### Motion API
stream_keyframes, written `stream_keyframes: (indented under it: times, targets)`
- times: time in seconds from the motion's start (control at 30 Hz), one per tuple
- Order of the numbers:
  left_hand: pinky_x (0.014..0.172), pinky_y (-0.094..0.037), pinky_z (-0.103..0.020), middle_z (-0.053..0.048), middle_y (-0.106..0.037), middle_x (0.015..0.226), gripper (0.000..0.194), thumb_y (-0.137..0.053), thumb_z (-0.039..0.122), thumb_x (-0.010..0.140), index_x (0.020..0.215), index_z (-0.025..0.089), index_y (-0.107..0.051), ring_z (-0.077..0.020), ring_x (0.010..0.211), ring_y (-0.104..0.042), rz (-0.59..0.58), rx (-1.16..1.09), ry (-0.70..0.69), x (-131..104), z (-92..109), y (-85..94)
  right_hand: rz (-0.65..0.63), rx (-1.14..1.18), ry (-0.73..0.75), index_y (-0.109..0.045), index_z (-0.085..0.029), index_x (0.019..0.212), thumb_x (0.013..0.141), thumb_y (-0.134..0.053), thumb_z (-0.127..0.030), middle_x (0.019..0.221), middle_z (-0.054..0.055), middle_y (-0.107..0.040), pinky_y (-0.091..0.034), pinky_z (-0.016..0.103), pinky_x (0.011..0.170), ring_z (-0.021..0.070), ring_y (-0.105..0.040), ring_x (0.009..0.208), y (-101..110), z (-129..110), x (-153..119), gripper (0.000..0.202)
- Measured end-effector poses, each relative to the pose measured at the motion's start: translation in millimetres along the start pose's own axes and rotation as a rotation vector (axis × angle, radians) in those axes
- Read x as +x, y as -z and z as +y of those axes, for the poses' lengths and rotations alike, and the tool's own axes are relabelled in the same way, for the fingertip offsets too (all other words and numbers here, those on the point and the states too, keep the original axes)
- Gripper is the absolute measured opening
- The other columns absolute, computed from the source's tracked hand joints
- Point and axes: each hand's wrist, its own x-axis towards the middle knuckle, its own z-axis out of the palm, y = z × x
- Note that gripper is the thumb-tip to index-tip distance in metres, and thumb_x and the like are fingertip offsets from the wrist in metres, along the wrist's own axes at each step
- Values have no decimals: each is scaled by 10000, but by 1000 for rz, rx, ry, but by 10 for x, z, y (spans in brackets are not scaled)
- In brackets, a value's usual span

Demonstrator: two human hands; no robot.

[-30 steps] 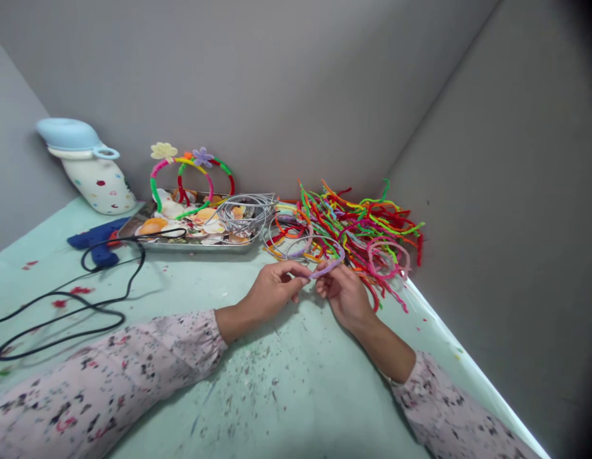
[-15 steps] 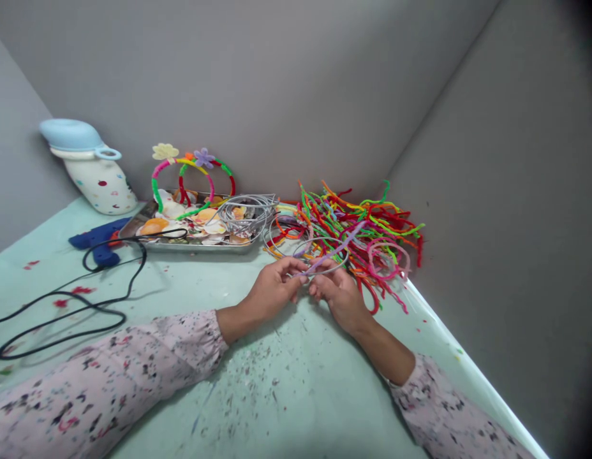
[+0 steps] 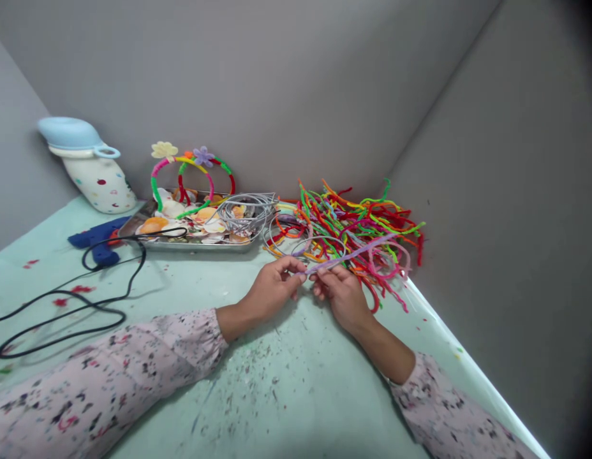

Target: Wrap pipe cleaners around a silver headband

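Observation:
A grey wire ring (image 3: 342, 245) rises from between my hands, with a light purple pipe cleaner (image 3: 358, 251) lying across its lower part. My left hand (image 3: 275, 285) is closed, thumb and fingers pinching the pipe cleaner's near end together with the ring. Just to the right, my right hand (image 3: 342, 294) pinches the pipe cleaner close to the left fingertips; its free length points up and right over a heap of coloured pipe cleaners (image 3: 344, 213). Where the purple strand meets the wire, my fingers partly hide it.
Behind my left hand stands a metal tray (image 3: 205, 248) of shells with coiled grey wire (image 3: 248, 213). Two coloured rings with flowers (image 3: 164, 150) lean there. Further left are a blue glue gun (image 3: 97, 239), its black cord (image 3: 61, 296) and a white bottle (image 3: 99, 182).
The pipe cleaner's free end has swung down and to the right, and now lies flatter over the heap. My right fingers have shifted slightly; my left hand stays almost still.

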Motion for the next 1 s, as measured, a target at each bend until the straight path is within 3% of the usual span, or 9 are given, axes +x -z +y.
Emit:
stream_keyframes:
  times: [0.3,0.57,0.77,1.0]
  targets:
    - [476,-359,-214,29,-546,603,82,-612,218,784,807,142,-591,-73,479,-482,-6,-9,0,-18,16,30,1,-85,4,-642,-176,724,801,-636,-388,538,-30,-591,-385,208,466,86,-501,460,-14,-56,-27,226]
    - [488,-356,-213,26,-551,612,101,-610,240,792,819,144,-593,-74,491,-479,-8,4,-14,-11,-7,32,16,-106,5,-642,-175,722,803,-628,-391,518,-31,-573,-375,211,467,89,-487,461,-39,-80,-41,232]
    - [470,-371,-215,20,-565,734,154,-615,271,786,866,152,-558,-62,485,-484,-20,-32,13,-22,29,9,-1,-113,18,-621,-183,737,827,-625,-423,525,-30,-576,-387,216,481,96,-483,467,0,-48,-18,257]
    - [442,-347,-202,15,-587,725,218,-483,370,889,845,162,-534,-63,465,-502,-55,-70,42,-30,46,12,-28,-70,35,-634,-191,772,824,-640,-399,595,-27,-601,-398,213,485,94,-503,489,23,-13,-6,215]
